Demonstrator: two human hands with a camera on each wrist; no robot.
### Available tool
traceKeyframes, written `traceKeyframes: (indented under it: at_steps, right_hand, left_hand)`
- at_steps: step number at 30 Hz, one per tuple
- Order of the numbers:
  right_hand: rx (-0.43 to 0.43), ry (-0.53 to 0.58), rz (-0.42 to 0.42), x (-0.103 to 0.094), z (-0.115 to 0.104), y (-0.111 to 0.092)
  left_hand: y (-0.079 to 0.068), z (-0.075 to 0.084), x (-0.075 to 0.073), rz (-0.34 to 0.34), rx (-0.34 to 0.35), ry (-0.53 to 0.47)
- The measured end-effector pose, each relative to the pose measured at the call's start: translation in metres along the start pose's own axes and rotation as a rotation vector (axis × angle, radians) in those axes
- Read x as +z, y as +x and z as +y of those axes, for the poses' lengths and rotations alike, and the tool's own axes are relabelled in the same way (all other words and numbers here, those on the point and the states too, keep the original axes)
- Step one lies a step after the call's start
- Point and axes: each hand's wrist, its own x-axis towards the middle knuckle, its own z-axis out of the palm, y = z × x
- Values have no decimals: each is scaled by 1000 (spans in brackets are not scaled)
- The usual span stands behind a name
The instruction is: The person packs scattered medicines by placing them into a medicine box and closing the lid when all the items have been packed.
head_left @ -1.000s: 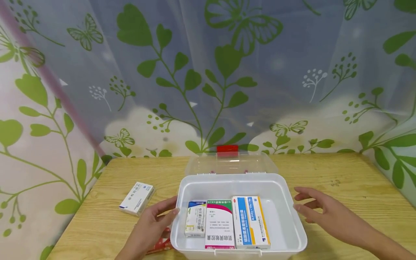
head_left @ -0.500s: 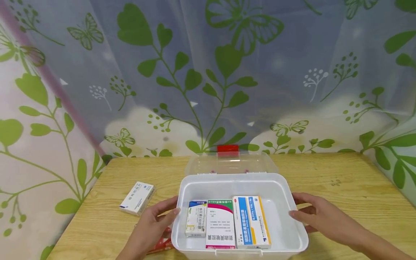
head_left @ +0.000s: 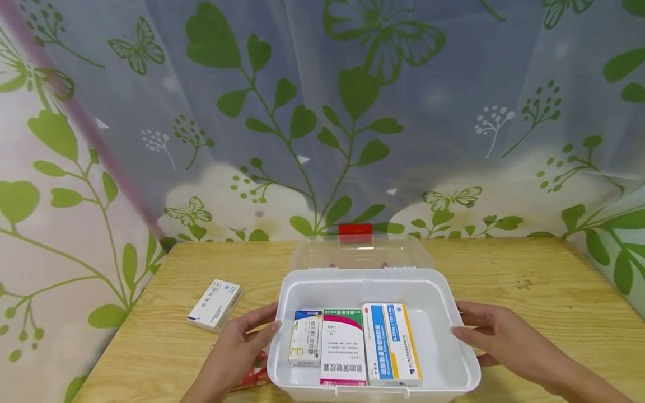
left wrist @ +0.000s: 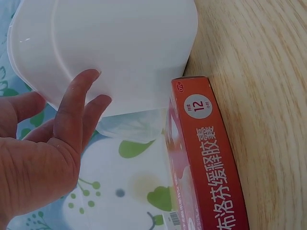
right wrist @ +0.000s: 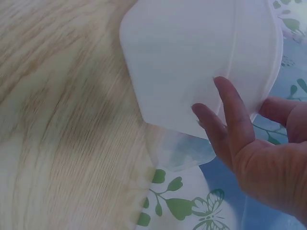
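A white plastic storage box [head_left: 435,341] stands at the table's front with its clear lid [head_left: 327,252] opened back. My left hand [head_left: 234,347] grips its left rim, thumb on top and fingers against the outer wall. On the opposite side my right hand [head_left: 499,338] holds the right rim in the same manner; the right wrist view shows its fingertips on the wall [right wrist: 177,72]. Inside lie a small vitamin E carton [head_left: 305,338], a green, white and magenta medicine carton [head_left: 344,347] and a blue, white and orange one [head_left: 392,344].
A white medicine carton [head_left: 215,305] lies on the wooden table [head_left: 524,313] left of the storage box. Beside my left hand is a red medicine carton [left wrist: 211,153], partly hidden in the head view. A leaf-patterned cloth [head_left: 428,140] hangs behind the table.
My right hand has moved left from beside the storage box onto its right rim. My left hand has kept its grip, and the cartons lie as before.
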Motion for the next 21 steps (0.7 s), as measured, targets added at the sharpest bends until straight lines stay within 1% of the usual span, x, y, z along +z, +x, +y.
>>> traceKeyframes:
  at_steps: [4, 7, 12, 15, 16, 21]
  right_hand:
    - [27, 2, 25, 2, 1, -1]
    - [30, 16, 23, 3, 3, -2]
    - [-9, 63, -21, 2, 5, -3]
    - [-23, 80, -32, 1, 6, -3]
    - [-24, 84, -35, 1, 6, -3]
    - [-16, 78, -19, 1, 8, -3]
  left_hand:
    - [-1, 0, 0, -2, 2, -3]
    - [-1, 0, -1, -9, 4, 0]
    - [0, 0, -2, -26, 9, -14]
    - [0, 0, -2, -46, 27, -16]
    - [0, 0, -2, -54, 40, -9]
    - [0, -1, -3, -83, 92, 96]
